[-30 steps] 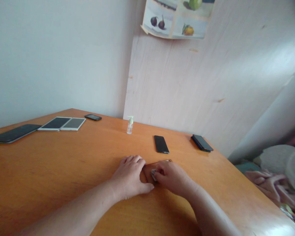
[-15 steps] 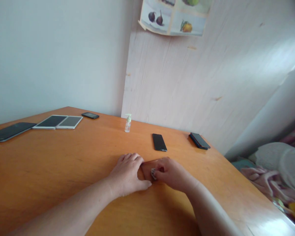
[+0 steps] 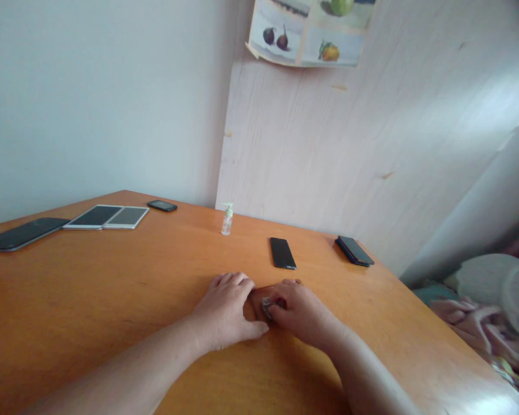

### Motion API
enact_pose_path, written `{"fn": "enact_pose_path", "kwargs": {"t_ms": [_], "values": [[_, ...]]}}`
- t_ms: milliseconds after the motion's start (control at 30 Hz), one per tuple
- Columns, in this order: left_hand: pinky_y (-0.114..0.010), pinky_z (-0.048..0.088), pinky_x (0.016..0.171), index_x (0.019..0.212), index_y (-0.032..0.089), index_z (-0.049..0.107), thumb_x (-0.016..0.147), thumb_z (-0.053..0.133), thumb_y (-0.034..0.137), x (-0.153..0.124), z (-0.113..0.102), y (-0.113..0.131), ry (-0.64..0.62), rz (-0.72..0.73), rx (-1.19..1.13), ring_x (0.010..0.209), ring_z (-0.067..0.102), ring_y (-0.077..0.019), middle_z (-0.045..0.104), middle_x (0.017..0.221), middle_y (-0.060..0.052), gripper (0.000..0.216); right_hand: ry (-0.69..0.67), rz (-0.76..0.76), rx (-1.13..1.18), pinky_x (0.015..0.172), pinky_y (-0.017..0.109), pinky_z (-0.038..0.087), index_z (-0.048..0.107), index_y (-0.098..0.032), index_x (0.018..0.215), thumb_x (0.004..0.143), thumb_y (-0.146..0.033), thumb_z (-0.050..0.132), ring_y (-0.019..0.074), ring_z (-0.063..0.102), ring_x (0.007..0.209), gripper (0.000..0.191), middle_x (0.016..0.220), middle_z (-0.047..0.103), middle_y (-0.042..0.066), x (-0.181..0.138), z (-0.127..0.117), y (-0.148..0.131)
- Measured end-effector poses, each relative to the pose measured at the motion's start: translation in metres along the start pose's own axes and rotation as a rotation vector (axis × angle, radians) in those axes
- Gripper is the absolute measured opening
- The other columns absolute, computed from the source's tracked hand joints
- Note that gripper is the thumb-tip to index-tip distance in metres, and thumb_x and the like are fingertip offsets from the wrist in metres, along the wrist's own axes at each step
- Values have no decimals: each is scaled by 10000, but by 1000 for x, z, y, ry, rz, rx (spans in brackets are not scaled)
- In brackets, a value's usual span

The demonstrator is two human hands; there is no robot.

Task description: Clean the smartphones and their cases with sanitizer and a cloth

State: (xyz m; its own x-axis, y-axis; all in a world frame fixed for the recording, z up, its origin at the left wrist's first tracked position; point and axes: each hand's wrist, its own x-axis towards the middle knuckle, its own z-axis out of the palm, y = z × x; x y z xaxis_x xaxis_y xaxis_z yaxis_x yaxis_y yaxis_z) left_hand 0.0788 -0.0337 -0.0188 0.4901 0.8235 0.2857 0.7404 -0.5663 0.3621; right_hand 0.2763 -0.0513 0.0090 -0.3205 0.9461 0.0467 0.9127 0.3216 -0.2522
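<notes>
A flat phone-like device (image 3: 258, 298) lies on the table between my hands, its glossy face reflecting brown and partly covered by my fingers. My left hand (image 3: 227, 314) braces its left side, fingers at the far corner and thumb at the near edge. In the fingers of my right hand (image 3: 300, 311) is a small crumpled grey-white cloth or tissue (image 3: 267, 308), pressed on the device's surface. Beyond the hands lies a black phone (image 3: 282, 253), and farther back stands a small clear pump bottle (image 3: 227, 220).
On the left of the wooden table (image 3: 155, 259) are a dark tablet (image 3: 23, 233), two white-framed devices (image 3: 95, 217) (image 3: 128, 217) and a small dark phone (image 3: 162, 206). Stacked dark devices (image 3: 353, 251) sit near the right edge. Bedding (image 3: 480, 323) is beyond that edge.
My right hand has slid the crumpled cloth slightly to the left over the device. My left hand stays in place. The view has shifted slightly.
</notes>
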Motion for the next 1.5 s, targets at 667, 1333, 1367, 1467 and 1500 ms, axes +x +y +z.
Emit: {"fn": "enact_pose_path", "kwargs": {"t_ms": [667,1333,1367,1467,1500], "values": [[-417,412,907,930,245,587,637,704,594,0,4,-3,18,22,13,992,537,-290,579,984,-53,470,101,-77,-104,813,285,352,724,-296,986,913,-273,510,184,568,929,227,937,638,36,3,9,-14],[-419,400,925,999,239,589,639,716,577,0,1,-4,9,35,-2,1039,524,-298,580,1045,-60,509,103,219,-123,619,270,297,652,-211,866,882,-306,500,181,595,815,179,905,682,52,4,-1,27],[-420,399,929,1016,239,590,647,711,576,0,0,-4,10,40,-6,1043,523,-297,580,1052,-61,515,111,278,-152,604,275,282,643,-203,849,883,-305,495,187,595,806,183,902,685,63,4,-3,32],[-418,402,928,1026,235,593,657,708,566,0,1,-5,13,54,-11,1033,528,-293,584,1045,-62,508,129,311,-171,592,280,266,625,-194,816,876,-285,495,191,592,792,169,894,689,73,3,-5,37],[-418,403,927,1019,233,594,653,713,562,0,2,-5,16,55,-9,1029,530,-292,585,1040,-62,506,130,271,-145,595,277,270,623,-195,815,873,-280,500,185,591,786,161,889,689,69,3,-4,34]]}}
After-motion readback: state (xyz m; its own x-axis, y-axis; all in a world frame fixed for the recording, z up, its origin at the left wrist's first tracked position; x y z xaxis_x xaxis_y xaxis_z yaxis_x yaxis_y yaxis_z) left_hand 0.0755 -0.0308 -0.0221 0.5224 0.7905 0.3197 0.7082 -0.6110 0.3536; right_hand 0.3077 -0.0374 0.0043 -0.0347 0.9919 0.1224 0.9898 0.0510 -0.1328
